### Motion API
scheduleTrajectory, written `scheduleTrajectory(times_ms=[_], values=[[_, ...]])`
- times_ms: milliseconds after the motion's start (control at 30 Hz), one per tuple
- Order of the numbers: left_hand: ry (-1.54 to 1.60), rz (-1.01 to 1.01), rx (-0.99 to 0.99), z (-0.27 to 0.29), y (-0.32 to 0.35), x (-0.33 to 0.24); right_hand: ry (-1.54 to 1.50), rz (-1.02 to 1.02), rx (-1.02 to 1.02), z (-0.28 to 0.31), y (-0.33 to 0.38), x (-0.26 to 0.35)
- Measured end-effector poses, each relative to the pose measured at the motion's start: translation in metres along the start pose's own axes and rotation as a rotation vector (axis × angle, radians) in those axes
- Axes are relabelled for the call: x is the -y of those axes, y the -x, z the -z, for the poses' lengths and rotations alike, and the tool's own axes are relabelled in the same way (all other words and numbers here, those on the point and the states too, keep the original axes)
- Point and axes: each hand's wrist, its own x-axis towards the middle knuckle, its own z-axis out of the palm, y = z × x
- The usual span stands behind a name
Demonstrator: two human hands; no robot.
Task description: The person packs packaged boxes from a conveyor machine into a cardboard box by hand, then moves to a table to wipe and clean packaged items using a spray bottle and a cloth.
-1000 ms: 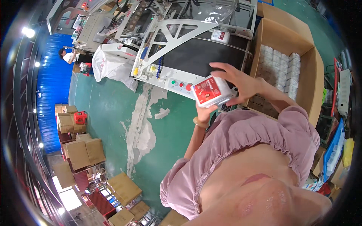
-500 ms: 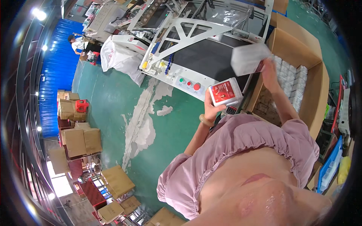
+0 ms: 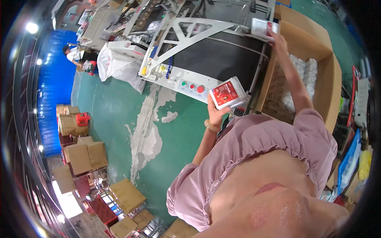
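The red-labelled pack (image 3: 225, 94) is in the left hand (image 3: 216, 114), tilted with its label up. The thumb lies along the near edge and the other fingers are mostly hidden beneath, so the hand is closed around it from below; whether a second pack sits under it is hard to tell. Clear plastic at the pack's far side blurs its outline.

The right hand (image 3: 280, 43) is stretched well away, at the far end of the machine (image 3: 180, 45), its fingers on the near end of a white pack (image 3: 260, 27). The fingers cover part of that pack's red marking, and I cannot tell whether they pinch it or only touch it.

Between the hands runs a dark belt (image 3: 222, 57), giving a broad gap. Its edge passes just beyond the left hand, where the pack covers a bit of the panel beside the red button (image 3: 201, 89). A keypad (image 3: 239, 112) shows partly, just right of the left hand.

The right forearm crosses the open carton (image 3: 330, 81), hiding some of the wrapped packs (image 3: 310, 73) inside; the carton's walls rise on both sides of that arm. Left of the left hand, green floor (image 3: 107, 115) stretches widely.
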Motion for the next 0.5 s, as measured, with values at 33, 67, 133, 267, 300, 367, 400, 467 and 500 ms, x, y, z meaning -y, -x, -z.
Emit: scheduleTrajectory(times_ms=[33, 67, 133, 267, 300, 367, 400, 467, 500], values=[[0.016, -0.009, 0.006, -0.002, 0.000, 0.000, 0.170, 0.008, 0.025, 0.006, -0.029, -0.021], [0.037, -0.017, 0.017, -0.005, -0.001, -0.001, 0.340, 0.013, 0.047, 0.014, -0.054, -0.041], [0.052, -0.019, 0.027, -0.009, -0.002, -0.001, 0.541, -0.042, -0.185, 0.014, -0.080, -0.071], [0.042, -0.040, -0.018, -0.001, 0.010, -0.005, 0.666, -0.208, -0.352, -0.029, -0.055, -0.086], [0.044, -0.040, -0.050, 0.000, 0.013, -0.004, 0.670, -0.229, -0.338, -0.032, -0.053, -0.086], [0.015, -0.044, -0.082, 0.004, 0.016, -0.004, 0.700, -0.263, -0.310, -0.038, -0.049, -0.085], [0.013, -0.045, -0.087, 0.006, 0.018, -0.004, 0.731, -0.296, -0.279, -0.040, -0.048, -0.085], [0.001, -0.059, -0.083, 0.004, 0.017, -0.004, 0.719, -0.273, -0.257, -0.019, -0.062, -0.098], [0.011, -0.048, -0.055, -0.001, 0.013, -0.003, 0.784, -0.258, -0.090, 0.003, -0.079, -0.106]])
